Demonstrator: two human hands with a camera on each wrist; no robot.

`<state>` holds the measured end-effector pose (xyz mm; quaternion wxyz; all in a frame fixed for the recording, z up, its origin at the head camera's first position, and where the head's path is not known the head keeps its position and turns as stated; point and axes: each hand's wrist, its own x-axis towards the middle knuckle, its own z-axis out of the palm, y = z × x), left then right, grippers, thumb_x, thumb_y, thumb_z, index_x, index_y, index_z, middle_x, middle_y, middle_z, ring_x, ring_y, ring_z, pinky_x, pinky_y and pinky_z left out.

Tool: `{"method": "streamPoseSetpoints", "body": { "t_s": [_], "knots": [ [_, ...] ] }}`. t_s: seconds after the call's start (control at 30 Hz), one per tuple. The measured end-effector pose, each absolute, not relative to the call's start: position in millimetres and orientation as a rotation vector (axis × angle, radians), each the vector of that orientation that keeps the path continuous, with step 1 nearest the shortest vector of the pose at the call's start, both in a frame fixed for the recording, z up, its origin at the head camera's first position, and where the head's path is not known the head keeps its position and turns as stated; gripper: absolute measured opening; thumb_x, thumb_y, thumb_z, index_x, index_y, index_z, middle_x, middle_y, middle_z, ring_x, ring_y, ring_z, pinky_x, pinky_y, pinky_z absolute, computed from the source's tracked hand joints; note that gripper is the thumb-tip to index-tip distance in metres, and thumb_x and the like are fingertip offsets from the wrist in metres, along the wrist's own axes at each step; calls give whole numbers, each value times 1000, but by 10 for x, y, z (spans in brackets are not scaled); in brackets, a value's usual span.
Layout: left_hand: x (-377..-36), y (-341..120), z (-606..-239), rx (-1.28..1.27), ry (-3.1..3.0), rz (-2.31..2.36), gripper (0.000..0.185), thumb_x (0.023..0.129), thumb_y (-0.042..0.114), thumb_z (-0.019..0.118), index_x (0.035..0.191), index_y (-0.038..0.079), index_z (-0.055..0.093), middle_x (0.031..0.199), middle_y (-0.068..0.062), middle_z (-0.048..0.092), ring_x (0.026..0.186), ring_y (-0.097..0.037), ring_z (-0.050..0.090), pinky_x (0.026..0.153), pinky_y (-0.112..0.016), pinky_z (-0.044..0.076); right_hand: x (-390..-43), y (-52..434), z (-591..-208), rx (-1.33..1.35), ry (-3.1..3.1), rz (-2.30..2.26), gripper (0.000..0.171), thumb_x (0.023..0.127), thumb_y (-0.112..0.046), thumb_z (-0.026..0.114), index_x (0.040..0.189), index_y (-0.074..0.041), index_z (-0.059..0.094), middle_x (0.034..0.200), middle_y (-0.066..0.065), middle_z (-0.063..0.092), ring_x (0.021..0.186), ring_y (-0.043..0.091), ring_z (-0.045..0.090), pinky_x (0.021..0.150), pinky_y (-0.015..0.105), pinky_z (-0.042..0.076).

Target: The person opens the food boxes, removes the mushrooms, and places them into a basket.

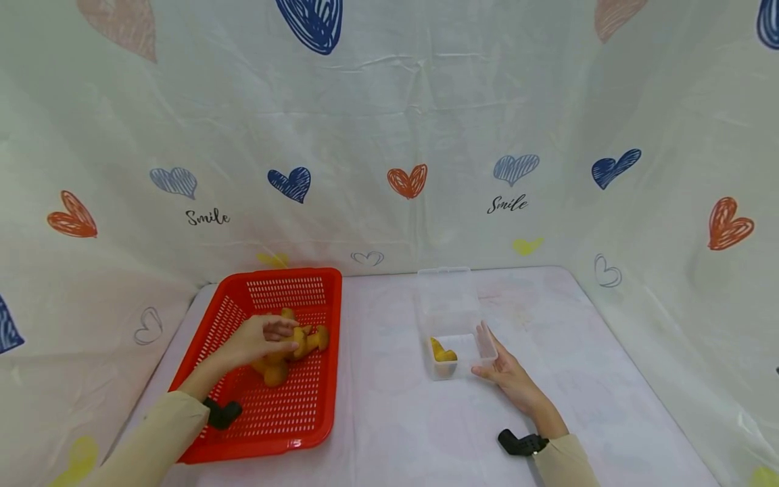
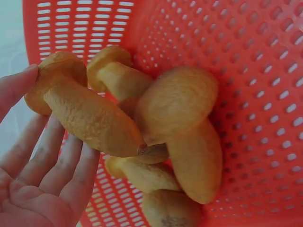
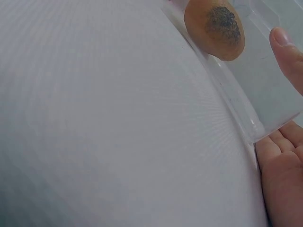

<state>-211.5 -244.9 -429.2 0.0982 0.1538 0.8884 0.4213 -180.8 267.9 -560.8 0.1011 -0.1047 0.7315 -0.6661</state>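
The left hand (image 2: pixel 33 189) is pinching a tan mushroom (image 2: pixel 80 111) between thumb and curled fingers (image 2: pixel 71 165), lifting it just above the pile of mushrooms (image 2: pixel 180 137) lying beyond the fingertips in the red basket (image 1: pixel 304 419). The right hand (image 1: pixel 508 375) is resting on the worktop (image 1: pixel 389 419), its fingers straight and thumb touching the near corner of the clear plastic box (image 1: pixel 487 348), which is holding one mushroom piece (image 1: pixel 442 352) just left of the fingertips.

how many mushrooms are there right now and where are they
About 6, though some may be hidden. One lies in the clear container by the right hand; the left hand pinches one mushroom over the red basket, where about four more are piled.
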Motion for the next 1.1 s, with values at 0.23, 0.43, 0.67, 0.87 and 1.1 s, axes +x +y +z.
{"method": "streamPoseSetpoints", "body": {
  "t_s": [0.23,0.43,0.67,0.87,1.1],
  "knots": [
    [-2102,-2460,-4320,498,2618,1223,39,90,10,75,120,-12,63,108,-21,69,97,-35,68,81,-38,59,-1800,2687,-5620,-306,2148,-1983,95,94,-8,70,162,-26,6,167,8,-2,151,31,-7,110,13,19],
    [-2141,-2452,-4324,530,2625,1234,33,93,2,69,120,-14,62,113,-29,66,100,-38,68,81,-38,58,-1789,2691,-5620,-300,2158,-1973,95,94,-8,70,162,-27,6,167,8,-2,151,32,-6,111,16,18],
    [-2225,-2341,-4217,535,2657,1258,32,95,10,68,123,-6,64,121,-27,64,108,-39,65,86,-43,57,-1792,2700,-5624,-304,2172,-1967,95,94,-8,70,162,-28,6,167,7,-1,151,32,-6,116,32,11],
    [-2293,-2145,-4100,588,2635,1293,39,95,18,70,127,-3,62,126,-24,63,113,-37,63,88,-42,56,-1797,2702,-5618,-346,2157,-1984,94,94,-6,68,162,-26,6,167,8,-2,151,31,-6,103,5,21],
    [-2368,-1803,-4013,669,2568,1331,38,96,15,68,130,0,61,127,-19,63,115,-35,61,90,-38,55,-1810,2698,-5614,-352,2154,-1982,93,94,-7,69,162,-27,7,167,8,-1,151,31,-6,106,7,19]
  ]
}}
